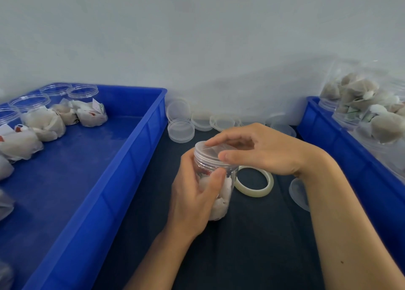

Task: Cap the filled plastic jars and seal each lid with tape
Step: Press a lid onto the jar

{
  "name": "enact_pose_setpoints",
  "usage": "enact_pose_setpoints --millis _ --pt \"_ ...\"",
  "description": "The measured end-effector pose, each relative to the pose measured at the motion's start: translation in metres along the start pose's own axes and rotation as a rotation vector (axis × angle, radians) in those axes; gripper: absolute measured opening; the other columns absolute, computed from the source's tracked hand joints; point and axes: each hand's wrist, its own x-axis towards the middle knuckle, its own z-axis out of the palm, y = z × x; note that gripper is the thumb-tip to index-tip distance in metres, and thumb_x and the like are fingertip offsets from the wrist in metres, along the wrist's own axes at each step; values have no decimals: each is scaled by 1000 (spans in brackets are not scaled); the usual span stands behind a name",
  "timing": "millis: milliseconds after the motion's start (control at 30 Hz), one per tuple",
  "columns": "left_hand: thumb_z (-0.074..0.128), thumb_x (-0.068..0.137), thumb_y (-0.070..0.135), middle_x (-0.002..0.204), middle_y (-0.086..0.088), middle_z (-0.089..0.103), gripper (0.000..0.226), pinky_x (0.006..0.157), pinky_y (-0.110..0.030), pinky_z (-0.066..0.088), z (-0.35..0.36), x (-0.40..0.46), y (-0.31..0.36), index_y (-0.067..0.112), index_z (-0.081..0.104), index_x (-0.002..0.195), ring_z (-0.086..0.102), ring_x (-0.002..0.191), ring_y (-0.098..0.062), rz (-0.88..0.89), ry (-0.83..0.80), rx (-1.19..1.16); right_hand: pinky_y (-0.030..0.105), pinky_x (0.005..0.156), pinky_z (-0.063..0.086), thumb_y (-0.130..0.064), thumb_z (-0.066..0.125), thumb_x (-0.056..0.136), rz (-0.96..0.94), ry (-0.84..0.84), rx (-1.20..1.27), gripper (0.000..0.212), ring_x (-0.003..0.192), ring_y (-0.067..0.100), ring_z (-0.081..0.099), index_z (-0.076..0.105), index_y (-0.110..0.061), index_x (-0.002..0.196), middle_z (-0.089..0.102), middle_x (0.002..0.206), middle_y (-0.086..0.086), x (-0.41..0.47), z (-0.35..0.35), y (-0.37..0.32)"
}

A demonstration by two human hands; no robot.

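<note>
Crates flank my workspace: a blue crate (pixel 140 140) at left holds open filled jars (pixel 85 105), another blue crate (pixel 324 132) at right holds more. Loose lids (pixel 180 130) sit at centre along the wall, and a tape roll (pixel 255 181) lies just right of the jar (pixel 215 180) at frame centre. My left hand (pixel 192 200) grips the jar's body; my right hand (pixel 258 150) arches over its lid (pixel 210 150), fingers curled around the rim.
</note>
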Motion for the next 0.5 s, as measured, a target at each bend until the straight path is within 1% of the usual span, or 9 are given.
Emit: enact_pose_setpoints --millis 100,200,233,267,333,367,400,433,500 --pt "62 94 53 120 16 72 40 85 -17 53 -2 0 1 39 59 130 70 112 -7 0 -38 16 38 110 50 -28 68 104 -3 -41 47 29 123 2 66 73 -41 130 73 129 -19 -4 -4 3" --pt "58 96 55 115 10 75 35 84 -20 55 -5 1 3 34 65 124 72 108 -12 -50 -96 -61 34 109 48 -25 65 105 -18 -74 65 31 126 5 65 71 -34 134 72 133 -16 -8 -9 8" --pt "56 97 55 115 6 75 37 87 -25 56 -5 1 4 32 67 123 72 108 -15 -74 -123 -109 34 110 48 -24 64 106 -23 -88 82 32 127 8 65 70 -31 136 71 134 -14 -9 -10 10" --pt "55 99 56 117 0 75 41 92 -33 57 -5 2 4 27 69 124 72 111 -20 -99 -158 -163 35 111 49 -24 63 106 -29 -101 106 33 128 10 65 68 -27 139 71 135 -12 -10 -11 12" --pt "53 101 56 121 -12 74 51 101 -52 55 -5 3 4 15 70 128 70 116 -32 -141 -238 -273 37 114 49 -24 61 103 -43 -120 160 40 131 14 64 64 -21 143 70 138 -7 -13 -12 16" --pt "53 102 57 121 -16 73 56 103 -56 53 -5 4 4 10 69 128 69 116 -35 -163 -275 -331 38 116 48 -23 60 102 -49 -128 179 42 132 16 64 62 -19 144 69 140 -5 -14 -13 18" --pt "56 101 60 122 -21 73 62 103 -56 52 -5 4 5 6 69 129 68 116 -36 -194 -304 -393 40 117 47 -23 59 102 -53 -136 191 43 134 17 63 61 -17 145 69 141 -3 -15 -14 19" --pt "59 98 64 122 -23 72 69 102 -54 53 -5 4 7 3 68 130 68 115 -36 -232 -329 -458 42 118 47 -22 58 103 -57 -142 199 44 135 19 62 60 -16 146 68 143 -1 -15 -15 20" --pt "64 94 68 122 -23 72 76 98 -44 55 -5 5 8 3 68 132 69 114 -33 -283 -373 -561 44 118 46 -22 57 103 -57 -145 203 43 135 21 62 61 -16 146 68 143 0 -16 -16 21"
